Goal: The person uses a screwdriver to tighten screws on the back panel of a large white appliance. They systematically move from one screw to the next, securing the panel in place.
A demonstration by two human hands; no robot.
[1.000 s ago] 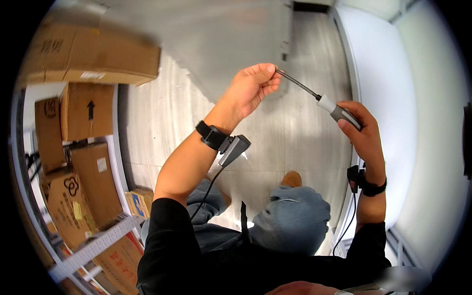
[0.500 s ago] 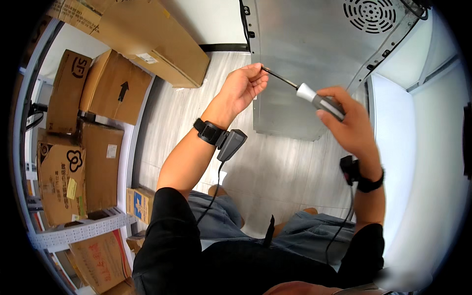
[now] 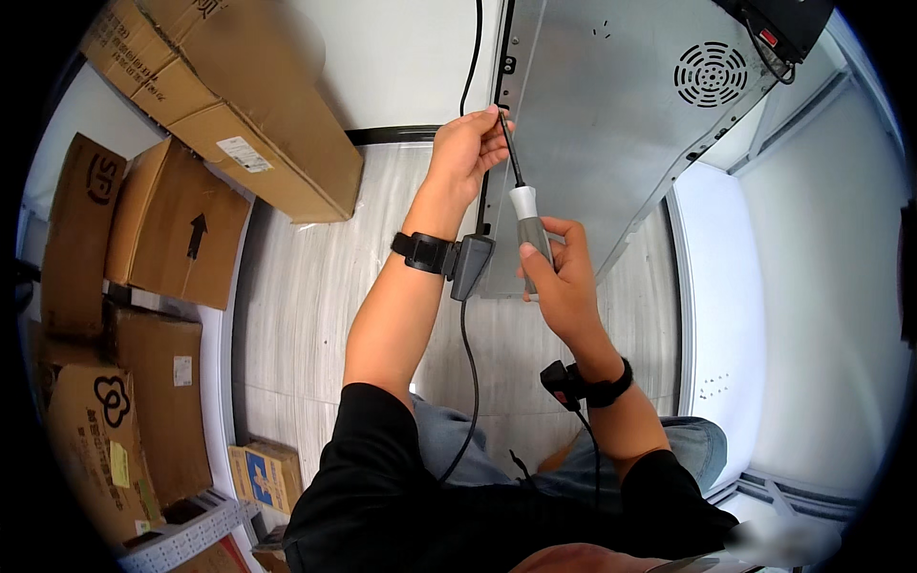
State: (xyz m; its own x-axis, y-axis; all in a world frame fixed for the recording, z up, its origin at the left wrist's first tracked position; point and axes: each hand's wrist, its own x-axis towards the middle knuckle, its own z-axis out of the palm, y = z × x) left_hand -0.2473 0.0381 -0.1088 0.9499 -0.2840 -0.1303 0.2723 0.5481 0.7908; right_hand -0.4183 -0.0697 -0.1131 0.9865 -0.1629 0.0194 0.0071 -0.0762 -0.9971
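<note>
A screwdriver point(image 3: 527, 205) with a grey and white handle is gripped in my right hand point(image 3: 571, 291), fingers wrapped round the handle. Its dark shaft points up and slightly left. The tip ends at the fingertips of my left hand point(image 3: 468, 153), which are pinched together; whatever small thing may be between them is hidden. Both hands are over the left edge of a large grey metal cabinet point(image 3: 602, 143), where a strip with holes and fittings runs along the panel. A round slotted vent point(image 3: 711, 74) is at its upper right.
Cardboard boxes point(image 3: 181, 224) fill a shelf on the left, with a tall carton point(image 3: 287, 162) beyond. A small box point(image 3: 267, 476) lies near my left elbow. A black unit with a red switch point(image 3: 767, 38) is at the upper right. Cables hang from both wrist straps.
My right hand has swung left with the screwdriver, which now stands steeper. The left hand stays pinched at the tip, now beside the cabinet's left edge. The view has shifted.
</note>
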